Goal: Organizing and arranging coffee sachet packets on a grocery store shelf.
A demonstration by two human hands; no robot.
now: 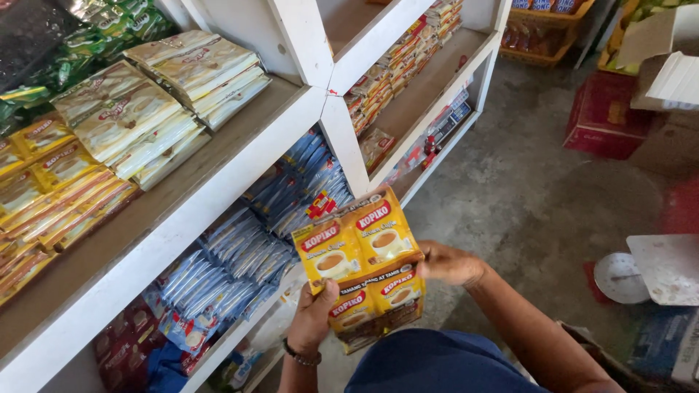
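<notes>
Both hands are clamping a bundle of yellow coffee sachet strips (364, 266) in front of the white shelf unit (218, 182). Left hand (313, 320) is gripping the bundle's lower left edge, thumb lying across the front of a sachet, fingers closed behind. Right hand (448, 263) is pinching the right edge, fingers wrapped behind the packs. The bundle is being held upright, tilted slightly, level with the middle shelf and just beside its front edge. A dark bracelet (302, 356) is sitting on the left wrist. Behind the bundle, blue sachet packs (240, 255) are filling the middle shelf. On the shelf above, cream sachet packs (145, 116) and orange sachet packs (51, 189) are lying in stacks. A red carton (604, 116) is resting on the concrete floor (524, 196), well apart from the hands.
</notes>
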